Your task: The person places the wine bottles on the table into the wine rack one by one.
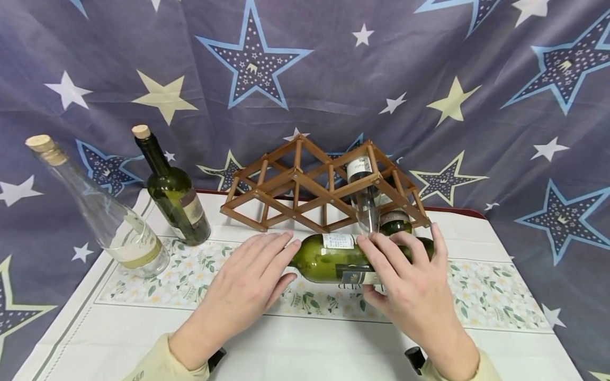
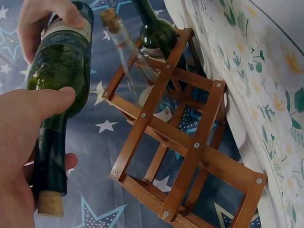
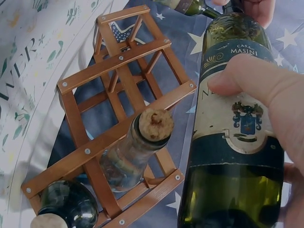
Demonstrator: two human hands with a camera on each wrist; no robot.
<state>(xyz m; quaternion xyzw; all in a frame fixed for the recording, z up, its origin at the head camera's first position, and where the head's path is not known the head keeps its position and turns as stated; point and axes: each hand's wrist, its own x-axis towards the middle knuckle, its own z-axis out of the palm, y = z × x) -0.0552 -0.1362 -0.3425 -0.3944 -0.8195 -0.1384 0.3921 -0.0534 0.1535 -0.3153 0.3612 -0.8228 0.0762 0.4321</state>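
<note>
A green wine bottle (image 1: 314, 259) with a cream label lies level between both hands, in front of the wooden wine rack (image 1: 331, 201). My left hand (image 1: 248, 275) grips its neck; in the left wrist view the thumb crosses the glass above the cork (image 2: 51, 203). Around the body near the base wraps my right hand (image 1: 410, 280), its thumb on the label (image 3: 247, 109) in the right wrist view. At the rack's right side sit a clear corked bottle (image 3: 126, 164) and a dark green corked bottle (image 3: 69, 204).
Left of the rack stand a clear bottle (image 1: 138, 248) and a dark green bottle (image 1: 178, 196), both corked and upright. A floral runner (image 1: 495, 296) crosses the white tablecloth (image 1: 314, 349). Behind the table hangs a star-patterned cloth (image 1: 333, 84).
</note>
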